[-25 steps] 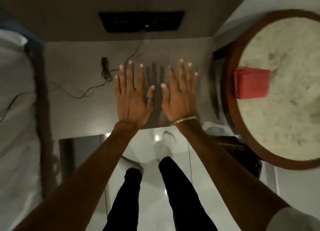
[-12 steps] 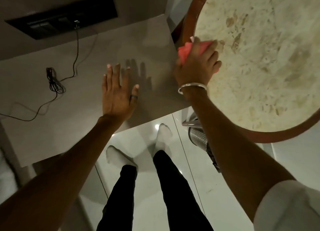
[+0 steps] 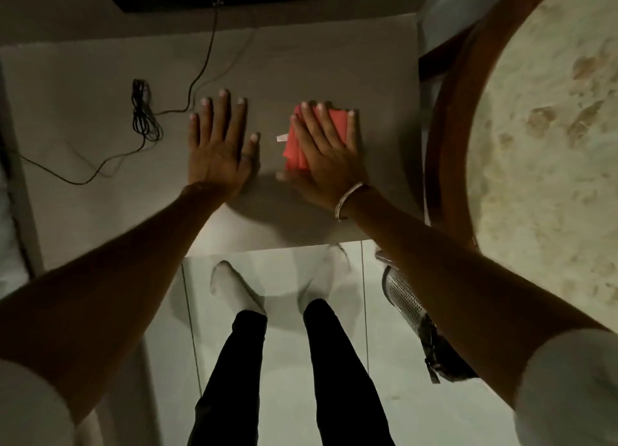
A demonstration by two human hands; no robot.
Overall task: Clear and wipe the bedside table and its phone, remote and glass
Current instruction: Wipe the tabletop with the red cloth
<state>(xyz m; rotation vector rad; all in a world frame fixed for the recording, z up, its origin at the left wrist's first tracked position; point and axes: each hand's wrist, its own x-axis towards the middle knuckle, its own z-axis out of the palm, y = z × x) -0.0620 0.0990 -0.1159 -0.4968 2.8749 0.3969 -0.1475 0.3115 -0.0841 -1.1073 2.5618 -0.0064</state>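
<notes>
A folded red cloth point(image 3: 309, 137) is pressed flat on the worktop point(image 3: 83, 117) beneath the right hand point(image 3: 326, 154), fingers point(image 3: 306, 117) spread; the left hand point(image 3: 219, 147) is laid flat, fingers apart.

Red cloth point(image 3: 297, 144): right hand point(image 3: 326, 159) is covering most of it. Round marble table point(image 3: 548, 164): frame edge is cutting off its right part. Perforated metal bin point(image 3: 406, 300): right forearm is hiding its far side.

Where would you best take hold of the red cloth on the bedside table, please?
Probably at its left edge: the red cloth lies folded flat on the bedside table under the right hand, and only that side shows beside the palm. Come from above, pinching the stacked folds together.
</notes>
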